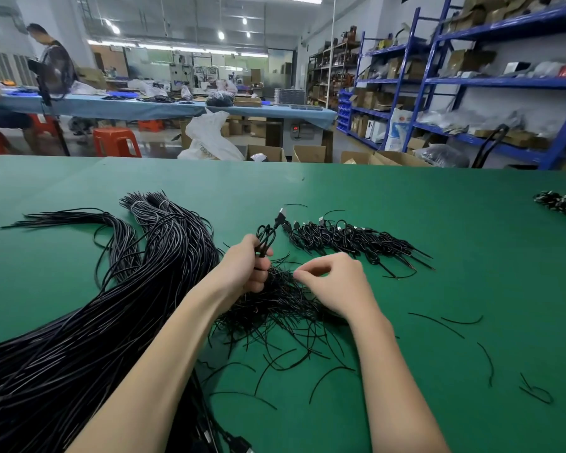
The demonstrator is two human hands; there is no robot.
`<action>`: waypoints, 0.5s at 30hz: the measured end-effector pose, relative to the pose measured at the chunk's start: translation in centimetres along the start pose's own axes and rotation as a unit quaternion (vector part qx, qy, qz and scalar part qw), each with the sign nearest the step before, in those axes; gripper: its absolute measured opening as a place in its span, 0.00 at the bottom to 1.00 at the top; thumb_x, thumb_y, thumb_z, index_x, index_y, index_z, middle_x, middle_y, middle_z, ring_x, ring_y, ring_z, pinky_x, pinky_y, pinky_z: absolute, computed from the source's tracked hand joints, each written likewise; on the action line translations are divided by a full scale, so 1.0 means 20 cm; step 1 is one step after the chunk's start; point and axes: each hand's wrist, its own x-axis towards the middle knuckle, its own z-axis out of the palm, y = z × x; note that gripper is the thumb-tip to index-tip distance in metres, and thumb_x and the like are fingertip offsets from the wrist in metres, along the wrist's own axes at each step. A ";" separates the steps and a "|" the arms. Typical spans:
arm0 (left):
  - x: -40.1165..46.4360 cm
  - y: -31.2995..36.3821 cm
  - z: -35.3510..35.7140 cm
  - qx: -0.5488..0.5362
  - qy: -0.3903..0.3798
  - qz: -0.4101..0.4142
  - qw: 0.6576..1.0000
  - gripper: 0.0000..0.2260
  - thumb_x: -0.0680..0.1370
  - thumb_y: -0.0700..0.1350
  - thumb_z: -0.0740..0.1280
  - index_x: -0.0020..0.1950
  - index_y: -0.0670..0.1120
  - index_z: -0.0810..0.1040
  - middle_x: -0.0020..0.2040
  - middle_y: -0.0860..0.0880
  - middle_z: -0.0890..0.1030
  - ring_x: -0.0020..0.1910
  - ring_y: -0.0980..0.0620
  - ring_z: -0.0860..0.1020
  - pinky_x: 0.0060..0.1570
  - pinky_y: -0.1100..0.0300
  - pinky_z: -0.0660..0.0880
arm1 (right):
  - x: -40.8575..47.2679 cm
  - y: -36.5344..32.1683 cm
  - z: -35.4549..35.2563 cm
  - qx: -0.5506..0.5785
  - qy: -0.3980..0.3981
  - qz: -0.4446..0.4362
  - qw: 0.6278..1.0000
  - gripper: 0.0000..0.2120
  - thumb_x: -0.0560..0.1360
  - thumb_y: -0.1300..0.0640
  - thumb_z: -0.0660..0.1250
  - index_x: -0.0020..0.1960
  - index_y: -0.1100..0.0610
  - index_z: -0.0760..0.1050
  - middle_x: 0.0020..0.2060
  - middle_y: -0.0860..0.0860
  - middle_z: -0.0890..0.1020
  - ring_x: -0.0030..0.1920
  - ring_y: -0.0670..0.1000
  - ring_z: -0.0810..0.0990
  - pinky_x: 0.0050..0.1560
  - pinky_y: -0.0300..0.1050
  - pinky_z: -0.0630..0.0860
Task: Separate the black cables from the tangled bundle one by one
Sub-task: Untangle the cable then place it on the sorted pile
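Holding a looped black cable (264, 238) tight in curled fingers, the left hand (242, 266) lifts it just above the tangled bundle (275, 308). The right hand (334, 282) pinches a thin strand at the top of that bundle. Beyond the bundle lies a neat row of sorted cables (350, 240), so some work looks done. Many tangled cables are left, plus a big pile of long cables (111, 305) left of the bundle.
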 end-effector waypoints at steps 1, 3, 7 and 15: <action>0.01 0.00 0.00 0.000 -0.002 0.008 1.000 0.11 0.83 0.45 0.50 0.48 0.45 0.70 0.26 0.55 0.66 0.23 0.55 0.60 0.21 0.65 0.58 | 0.01 0.00 -0.02 0.028 0.011 0.001 1.000 0.03 0.73 0.44 0.75 0.42 0.41 0.86 0.37 0.36 0.84 0.42 0.36 0.80 0.45 0.40 0.76; 0.02 -0.01 0.00 0.012 -0.006 0.031 0.999 0.11 0.84 0.44 0.50 0.48 0.45 0.70 0.26 0.56 0.67 0.23 0.56 0.62 0.21 0.65 0.61 | 0.01 0.00 -0.05 0.094 0.040 0.001 0.995 0.04 0.73 0.46 0.75 0.42 0.44 0.86 0.34 0.37 0.85 0.35 0.33 0.80 0.40 0.35 0.74; 0.02 -0.04 0.01 0.055 0.001 0.084 0.995 0.12 0.86 0.45 0.53 0.48 0.44 0.73 0.30 0.56 0.69 0.27 0.58 0.65 0.27 0.64 0.65 | 0.01 -0.05 -0.07 0.263 0.121 0.009 0.957 0.04 0.74 0.50 0.75 0.42 0.48 0.86 0.34 0.42 0.86 0.30 0.36 0.77 0.39 0.35 0.71; -0.06 -0.03 0.09 0.185 -0.023 0.223 0.957 0.12 0.86 0.45 0.55 0.45 0.42 0.68 0.33 0.52 0.68 0.30 0.53 0.64 0.29 0.58 0.65 | -0.02 -0.20 0.00 0.372 -0.067 0.084 0.922 0.06 0.72 0.56 0.73 0.37 0.55 0.84 0.29 0.46 0.80 0.23 0.42 0.68 0.21 0.33 0.61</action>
